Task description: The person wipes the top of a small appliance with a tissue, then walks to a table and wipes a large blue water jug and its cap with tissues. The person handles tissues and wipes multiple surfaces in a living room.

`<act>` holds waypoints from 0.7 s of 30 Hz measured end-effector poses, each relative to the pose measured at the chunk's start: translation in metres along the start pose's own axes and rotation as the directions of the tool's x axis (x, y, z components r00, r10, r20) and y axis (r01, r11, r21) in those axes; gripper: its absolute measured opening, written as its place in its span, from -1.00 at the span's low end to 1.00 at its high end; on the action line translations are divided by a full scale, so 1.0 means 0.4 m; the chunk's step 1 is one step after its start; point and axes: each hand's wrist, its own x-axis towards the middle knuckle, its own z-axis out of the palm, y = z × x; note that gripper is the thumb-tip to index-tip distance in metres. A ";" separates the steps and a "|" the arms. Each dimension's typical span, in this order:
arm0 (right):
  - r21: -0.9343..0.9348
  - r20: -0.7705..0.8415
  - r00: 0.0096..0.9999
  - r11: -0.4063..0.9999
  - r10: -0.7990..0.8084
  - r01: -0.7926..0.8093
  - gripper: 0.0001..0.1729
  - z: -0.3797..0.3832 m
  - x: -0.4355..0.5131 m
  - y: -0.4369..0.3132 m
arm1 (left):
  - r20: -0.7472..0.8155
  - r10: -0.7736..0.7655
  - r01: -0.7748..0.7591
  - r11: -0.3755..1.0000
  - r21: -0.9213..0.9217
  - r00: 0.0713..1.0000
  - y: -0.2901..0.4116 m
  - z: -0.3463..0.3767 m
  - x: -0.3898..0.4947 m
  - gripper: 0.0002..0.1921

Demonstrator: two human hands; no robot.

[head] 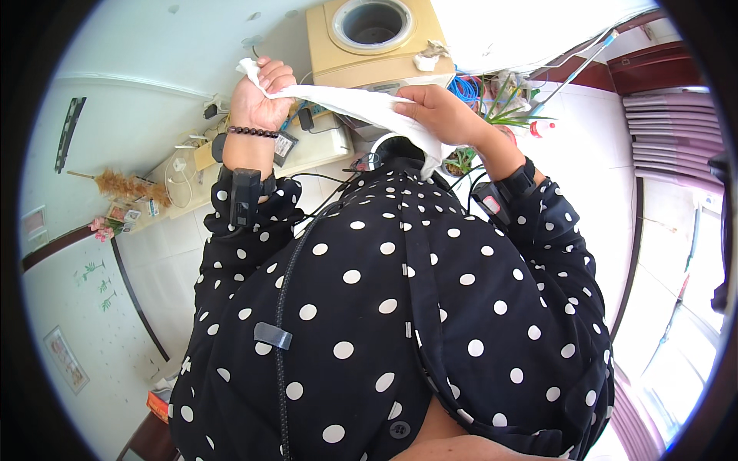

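A white cloth [346, 102] is stretched between my two hands in front of my body, narrow and twisted at the left end. My left hand [264, 95] is closed in a fist around that end, and a bunched tip sticks out above the fingers. My right hand [432, 113] grips the cloth further right, thumb on top. Its loose right end [431, 152] hangs down beside a round, white-rimmed container [377, 144] with a dark inside, partly hidden by the cloth and my shirt.
Beyond my hands stands a beige appliance [323, 40] with a round opening; a crumpled whitish cloth [429, 56] lies on its edge. Potted plants [507, 112], a coil of blue cable [464, 89] and a red-labelled bottle [541, 129] stand right. A cluttered low cabinet [328, 144] runs left.
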 end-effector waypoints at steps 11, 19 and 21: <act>0.664 -0.248 0.933 0.747 0.259 -0.030 -0.53 -0.075 -0.095 -0.052 | 0.025 0.033 -0.037 0.398 0.916 0.999 -0.072 0.064 -0.116 -0.39; 0.368 -0.401 0.899 0.929 0.177 -0.019 -0.52 -0.039 -0.081 -0.113 | 0.111 -0.142 -0.092 0.131 0.987 0.984 -0.346 0.102 -0.086 -0.61; 0.537 -0.402 0.853 0.840 0.333 -0.075 -0.56 -0.059 -0.088 -0.113 | 0.066 -0.185 -0.039 0.145 0.989 0.981 -0.308 0.116 -0.095 -0.60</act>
